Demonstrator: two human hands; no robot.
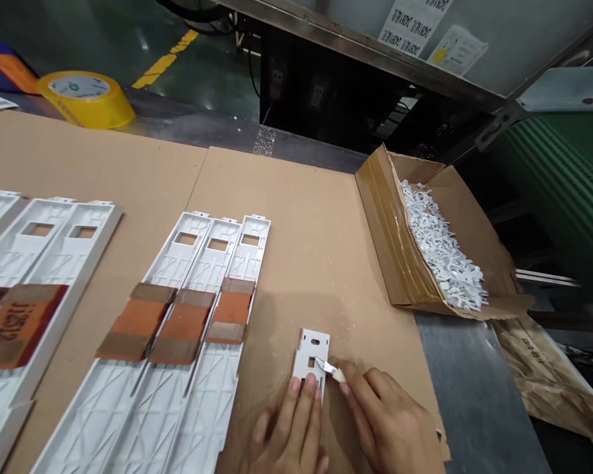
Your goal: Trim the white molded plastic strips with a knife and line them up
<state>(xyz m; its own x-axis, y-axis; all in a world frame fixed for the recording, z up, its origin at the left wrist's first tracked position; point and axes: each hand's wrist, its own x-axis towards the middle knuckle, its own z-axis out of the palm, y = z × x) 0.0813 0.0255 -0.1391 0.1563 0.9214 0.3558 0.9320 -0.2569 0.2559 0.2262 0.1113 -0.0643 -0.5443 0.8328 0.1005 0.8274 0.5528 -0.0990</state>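
A small white plastic plate with rectangular cut-outs lies flat on the brown cardboard sheet. My left hand presses down on its lower part, and the fingers hide its bottom end. My right hand grips a small knife with a cream handle and a short metal blade. The blade's tip touches the plate at an opening near its middle. Several long white ribbed plastic panels lie just left of my hands, banded across with orange-brown tape.
A cardboard box at the right holds a heap of small white plastic pieces. More taped panels lie at the far left. A yellow tape roll sits behind the cardboard, and a metal table surface shows at the right.
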